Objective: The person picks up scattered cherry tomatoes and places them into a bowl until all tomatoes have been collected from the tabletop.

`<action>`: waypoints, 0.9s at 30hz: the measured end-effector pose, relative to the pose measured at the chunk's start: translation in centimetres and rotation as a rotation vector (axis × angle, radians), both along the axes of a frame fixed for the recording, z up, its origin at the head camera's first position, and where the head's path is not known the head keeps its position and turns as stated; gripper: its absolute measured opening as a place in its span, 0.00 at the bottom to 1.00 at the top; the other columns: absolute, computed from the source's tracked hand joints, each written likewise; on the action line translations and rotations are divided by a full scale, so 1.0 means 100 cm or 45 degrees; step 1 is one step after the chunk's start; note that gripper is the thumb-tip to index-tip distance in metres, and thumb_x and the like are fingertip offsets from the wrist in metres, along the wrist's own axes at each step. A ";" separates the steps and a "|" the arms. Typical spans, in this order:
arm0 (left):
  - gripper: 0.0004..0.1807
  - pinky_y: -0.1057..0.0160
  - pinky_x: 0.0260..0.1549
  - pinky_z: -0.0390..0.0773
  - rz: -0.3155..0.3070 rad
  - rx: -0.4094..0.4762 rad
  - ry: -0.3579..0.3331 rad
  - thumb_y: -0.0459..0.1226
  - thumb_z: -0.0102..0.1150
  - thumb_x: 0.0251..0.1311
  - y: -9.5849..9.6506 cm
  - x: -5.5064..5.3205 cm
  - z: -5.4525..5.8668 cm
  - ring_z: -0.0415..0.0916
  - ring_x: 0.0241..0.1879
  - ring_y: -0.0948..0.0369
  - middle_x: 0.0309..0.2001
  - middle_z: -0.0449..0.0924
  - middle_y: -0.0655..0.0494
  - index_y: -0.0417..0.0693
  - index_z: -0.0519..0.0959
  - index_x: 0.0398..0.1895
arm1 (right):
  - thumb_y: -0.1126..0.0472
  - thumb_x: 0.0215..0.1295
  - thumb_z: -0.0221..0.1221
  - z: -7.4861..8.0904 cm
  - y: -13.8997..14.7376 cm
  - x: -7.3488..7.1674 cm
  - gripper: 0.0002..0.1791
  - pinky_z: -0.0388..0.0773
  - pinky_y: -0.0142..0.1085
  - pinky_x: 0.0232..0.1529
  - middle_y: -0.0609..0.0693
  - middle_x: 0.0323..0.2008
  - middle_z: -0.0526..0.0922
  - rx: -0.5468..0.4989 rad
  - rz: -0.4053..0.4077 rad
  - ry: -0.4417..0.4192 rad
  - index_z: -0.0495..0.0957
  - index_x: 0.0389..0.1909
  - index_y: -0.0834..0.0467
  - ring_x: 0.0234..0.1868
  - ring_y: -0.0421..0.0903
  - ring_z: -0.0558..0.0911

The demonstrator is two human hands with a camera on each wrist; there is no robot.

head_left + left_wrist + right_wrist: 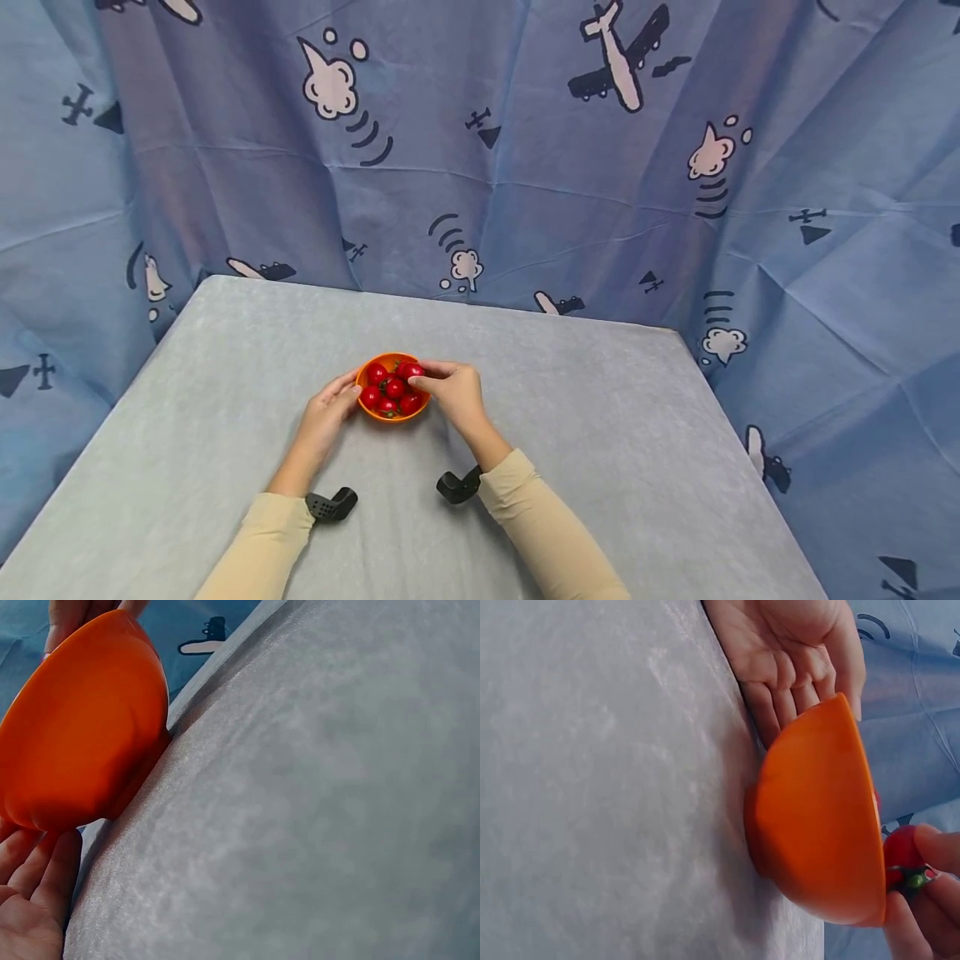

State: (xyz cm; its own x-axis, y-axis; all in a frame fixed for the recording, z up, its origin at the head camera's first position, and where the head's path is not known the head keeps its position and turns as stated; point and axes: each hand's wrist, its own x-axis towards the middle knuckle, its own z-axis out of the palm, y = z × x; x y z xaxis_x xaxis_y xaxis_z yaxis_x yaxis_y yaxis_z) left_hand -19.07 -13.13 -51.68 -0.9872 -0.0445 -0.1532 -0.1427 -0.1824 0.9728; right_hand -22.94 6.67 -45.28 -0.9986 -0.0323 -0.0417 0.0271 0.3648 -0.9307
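An orange bowl [392, 420] stands on the table, filled with several red cherry tomatoes [393, 387] with green stems. My left hand [324, 421] holds the bowl's left side, thumb at the rim and fingers against the outer wall. From the right, my right hand [461, 398] reaches over the rim and pinches one cherry tomato [901, 846] between thumb and fingers. In the right wrist view that tomato's green stem end shows just above the rim. The left wrist view shows the bowl's smooth outer wall [82, 735], with the left fingers [52, 877] under its curve.
The table [600, 433] has a pale grey cloth cover. Behind it and at its sides hangs a blue curtain [465, 125] with printed airplanes. Black wrist devices [333, 505] stick out inward from both beige sleeves [555, 525].
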 end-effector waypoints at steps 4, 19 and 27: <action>0.26 0.81 0.51 0.74 -0.003 0.001 -0.013 0.36 0.48 0.74 0.001 0.001 0.002 0.73 0.49 0.84 0.72 0.65 0.40 0.38 0.64 0.72 | 0.63 0.52 0.73 -0.002 -0.005 0.003 0.15 0.85 0.37 0.47 0.58 0.44 0.89 0.001 -0.028 0.048 0.88 0.42 0.62 0.52 0.50 0.85; 0.26 0.81 0.50 0.74 0.018 -0.005 -0.020 0.37 0.49 0.73 0.002 0.001 0.003 0.74 0.47 0.83 0.71 0.66 0.39 0.39 0.66 0.72 | 0.62 0.53 0.73 -0.003 -0.016 0.010 0.16 0.83 0.38 0.52 0.56 0.47 0.88 0.019 -0.053 0.092 0.88 0.44 0.61 0.55 0.50 0.83; 0.26 0.81 0.50 0.74 0.007 0.001 -0.012 0.36 0.49 0.74 0.002 0.001 0.002 0.74 0.47 0.82 0.71 0.67 0.39 0.38 0.65 0.72 | 0.64 0.55 0.72 -0.005 -0.020 0.011 0.16 0.83 0.38 0.53 0.56 0.48 0.88 0.158 -0.063 0.163 0.87 0.46 0.61 0.56 0.50 0.84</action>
